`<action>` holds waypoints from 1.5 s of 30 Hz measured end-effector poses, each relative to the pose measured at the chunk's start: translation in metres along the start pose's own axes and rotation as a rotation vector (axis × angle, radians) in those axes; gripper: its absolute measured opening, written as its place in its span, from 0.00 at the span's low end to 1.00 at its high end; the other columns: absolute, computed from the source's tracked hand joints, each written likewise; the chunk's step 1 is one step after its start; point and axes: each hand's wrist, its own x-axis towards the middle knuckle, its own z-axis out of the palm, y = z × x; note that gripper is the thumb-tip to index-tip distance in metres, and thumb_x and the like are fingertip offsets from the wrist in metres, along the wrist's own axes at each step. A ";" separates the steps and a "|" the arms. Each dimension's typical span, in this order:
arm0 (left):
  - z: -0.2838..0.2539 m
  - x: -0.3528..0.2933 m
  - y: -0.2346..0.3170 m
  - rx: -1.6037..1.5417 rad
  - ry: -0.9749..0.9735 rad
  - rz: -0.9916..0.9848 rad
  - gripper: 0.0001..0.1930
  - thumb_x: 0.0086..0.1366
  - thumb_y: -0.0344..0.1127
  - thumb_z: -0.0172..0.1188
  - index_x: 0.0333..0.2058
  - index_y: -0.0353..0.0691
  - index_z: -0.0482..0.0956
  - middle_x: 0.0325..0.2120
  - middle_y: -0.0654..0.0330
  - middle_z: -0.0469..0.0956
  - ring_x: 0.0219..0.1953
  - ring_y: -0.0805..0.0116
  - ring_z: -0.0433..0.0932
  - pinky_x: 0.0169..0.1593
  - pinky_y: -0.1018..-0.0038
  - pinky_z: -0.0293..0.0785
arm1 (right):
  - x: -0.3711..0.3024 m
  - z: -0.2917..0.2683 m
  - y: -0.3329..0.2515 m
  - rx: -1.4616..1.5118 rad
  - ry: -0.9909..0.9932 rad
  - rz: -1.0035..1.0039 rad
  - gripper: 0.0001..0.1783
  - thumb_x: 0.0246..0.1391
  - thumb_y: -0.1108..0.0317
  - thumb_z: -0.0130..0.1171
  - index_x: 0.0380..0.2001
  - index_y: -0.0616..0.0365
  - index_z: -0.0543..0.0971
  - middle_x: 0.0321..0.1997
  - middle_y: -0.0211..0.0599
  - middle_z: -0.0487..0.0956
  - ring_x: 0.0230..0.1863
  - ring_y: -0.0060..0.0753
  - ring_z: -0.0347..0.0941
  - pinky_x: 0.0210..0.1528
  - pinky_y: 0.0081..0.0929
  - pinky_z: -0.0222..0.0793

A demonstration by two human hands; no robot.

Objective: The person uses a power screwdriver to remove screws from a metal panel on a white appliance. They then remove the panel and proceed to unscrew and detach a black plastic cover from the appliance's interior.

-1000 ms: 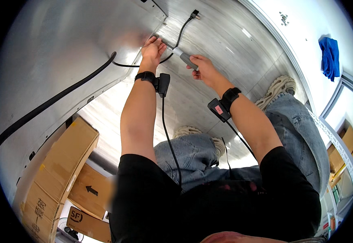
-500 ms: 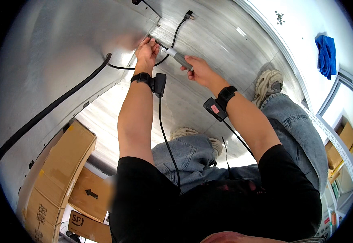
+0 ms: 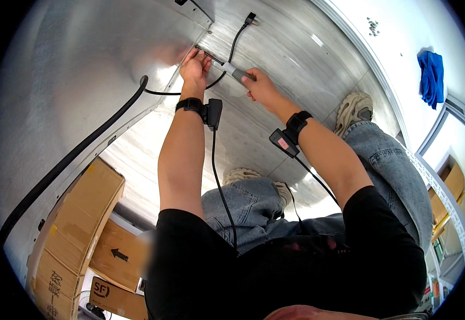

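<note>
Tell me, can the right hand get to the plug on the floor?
Probably yes, with a stretch: only bare floor shows between the right hand and the plug. But that hand is wrapped around a screwdriver, so it would likely need to let go first.

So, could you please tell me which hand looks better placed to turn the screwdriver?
Probably the right hand: it holds the screwdriver by its grey handle, while the left hand is near the far end of the shaft, beside the metal panel.
</note>
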 end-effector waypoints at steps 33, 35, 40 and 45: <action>-0.003 0.005 0.008 0.066 -0.045 -0.019 0.19 0.60 0.31 0.60 0.50 0.39 0.69 0.35 0.62 0.79 0.34 0.71 0.78 0.39 0.76 0.74 | 0.002 0.002 0.002 0.151 -0.164 0.024 0.23 0.47 0.72 0.63 0.45 0.62 0.66 0.37 0.42 0.72 0.31 0.33 0.73 0.30 0.31 0.73; -0.004 0.006 0.008 0.074 -0.040 -0.019 0.19 0.60 0.31 0.59 0.49 0.39 0.69 0.35 0.62 0.79 0.35 0.71 0.78 0.40 0.76 0.74 | 0.005 -0.014 -0.003 0.592 -0.457 0.312 0.27 0.46 0.75 0.63 0.50 0.61 0.64 0.36 0.41 0.72 0.31 0.29 0.72 0.29 0.28 0.72; -0.004 0.006 0.007 0.071 -0.055 -0.018 0.16 0.61 0.32 0.59 0.48 0.41 0.71 0.35 0.64 0.79 0.36 0.73 0.77 0.40 0.77 0.73 | 0.000 -0.006 -0.003 0.233 -0.173 -0.010 0.22 0.54 0.63 0.57 0.48 0.62 0.67 0.36 0.40 0.73 0.31 0.31 0.73 0.32 0.28 0.73; -0.005 0.004 0.007 0.066 -0.081 -0.009 0.14 0.61 0.35 0.59 0.45 0.43 0.73 0.35 0.65 0.79 0.35 0.75 0.77 0.40 0.78 0.73 | 0.004 -0.011 -0.009 0.115 -0.203 0.016 0.21 0.56 0.61 0.53 0.50 0.61 0.67 0.37 0.38 0.73 0.33 0.29 0.71 0.32 0.28 0.71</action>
